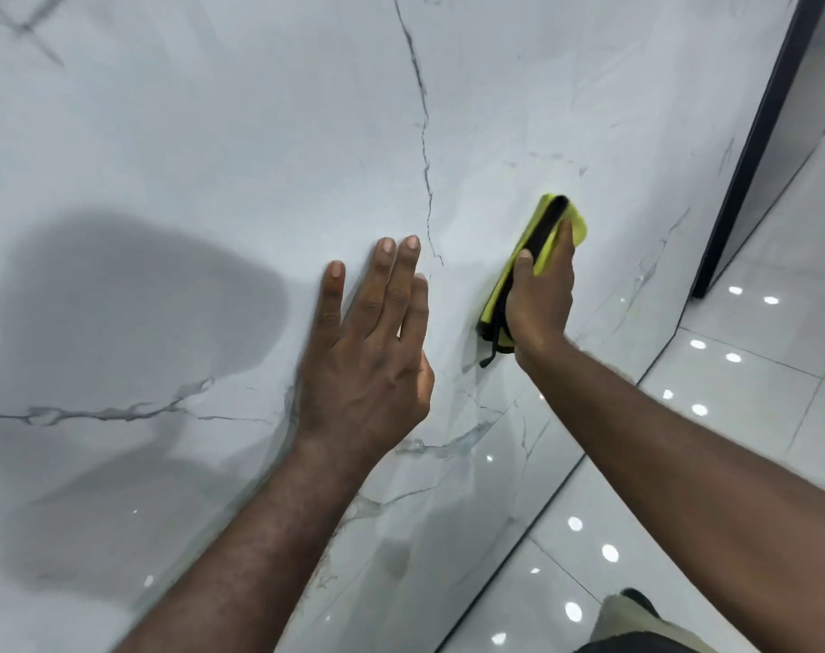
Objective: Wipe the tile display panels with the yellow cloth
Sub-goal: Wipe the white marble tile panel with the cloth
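A large white marble-look tile display panel (213, 134) with grey veins fills most of the view and stands upright. My right hand (540, 299) presses a folded yellow cloth (545, 247) with black edging flat against the panel's lower right part. My left hand (368, 351) lies to the left of the cloth, fingers spread and pointing up, resting on the panel and holding nothing. A dark shadow falls on the panel at the left.
A black vertical frame edge (754, 148) borders the panel on the right. Glossy white floor tiles (731, 393) with reflected ceiling lights stretch along the lower right. My shoe (636, 610) shows at the bottom right.
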Demonstrator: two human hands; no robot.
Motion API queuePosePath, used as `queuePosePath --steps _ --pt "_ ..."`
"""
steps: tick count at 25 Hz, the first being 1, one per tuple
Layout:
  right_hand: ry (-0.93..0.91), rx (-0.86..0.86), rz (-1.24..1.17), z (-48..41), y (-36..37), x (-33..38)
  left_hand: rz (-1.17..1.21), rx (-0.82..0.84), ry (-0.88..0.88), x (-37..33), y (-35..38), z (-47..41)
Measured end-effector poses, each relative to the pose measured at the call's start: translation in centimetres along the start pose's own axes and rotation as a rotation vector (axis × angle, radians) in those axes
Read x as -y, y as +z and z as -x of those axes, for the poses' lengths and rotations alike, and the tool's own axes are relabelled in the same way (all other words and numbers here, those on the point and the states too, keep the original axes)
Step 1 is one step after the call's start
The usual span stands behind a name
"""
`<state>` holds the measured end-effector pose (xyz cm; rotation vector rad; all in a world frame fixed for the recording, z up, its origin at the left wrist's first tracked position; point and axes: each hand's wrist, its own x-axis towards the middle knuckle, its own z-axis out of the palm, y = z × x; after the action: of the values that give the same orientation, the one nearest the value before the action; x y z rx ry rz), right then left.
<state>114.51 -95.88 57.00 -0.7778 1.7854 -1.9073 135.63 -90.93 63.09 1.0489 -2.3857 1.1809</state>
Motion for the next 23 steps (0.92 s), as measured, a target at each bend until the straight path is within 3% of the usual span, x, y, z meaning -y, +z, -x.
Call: queuePosePath --steps 2,3,4,6,7,10,11,13,14,17,18,21,23 --pt "-0.345 0.055 0.073 1.4 -0.2 0.2 0.004 -0.001 0.004 0.2 0.2 -0.4" --pt "-0.428 0.051 0.084 1.1 -0.1 -0.3 0.011 -0.006 0.004 0.2 0.3 -0.5" --pt "-0.361 0.049 0.051 0.2 -0.2 -0.5 0.012 -0.013 0.006 0.1 0.3 -0.6" --pt "0.016 0.016 -0.047 -1.5 -0.6 -0.6 -0.004 -0.034 0.014 -0.3 0.6 -1.2" --pt "0.044 0.010 -0.017 -1.6 -1.0 -0.3 -0.004 -0.043 0.012 -0.6 0.7 -1.6" --pt "-0.349 0.069 0.095 -1.2 -2.0 -1.0 0.013 -0.046 -0.003 -1.4 1.3 -2.7" --pt "-0.317 0.061 0.103 -2.2 -2.1 -1.5 0.010 -0.045 -0.005 -1.7 1.4 -2.9" --pt "0.029 0.030 0.021 -3.9 -2.3 -1.8 0.001 -0.031 -0.007 -2.3 1.6 -3.2" --pt "0.085 0.017 0.018 -4.0 -2.3 -1.7 -0.005 -0.024 -0.007 -2.7 1.8 -3.3" --pt "-0.219 0.034 0.067 -3.2 -2.7 -2.9 -0.022 0.007 0.008 -3.8 2.5 -4.6" --pt "-0.182 0.019 0.076 -3.5 -2.7 -4.2 -0.030 0.016 0.020 -4.2 2.7 -5.0" --pt "0.329 0.006 -0.016 -5.0 -3.0 -7.9 -0.055 0.037 0.054 -5.7 3.6 -6.4" --pt "0.222 0.029 0.015 -4.6 -3.6 -9.6 -0.064 0.043 0.082 -6.9 4.5 -7.4"
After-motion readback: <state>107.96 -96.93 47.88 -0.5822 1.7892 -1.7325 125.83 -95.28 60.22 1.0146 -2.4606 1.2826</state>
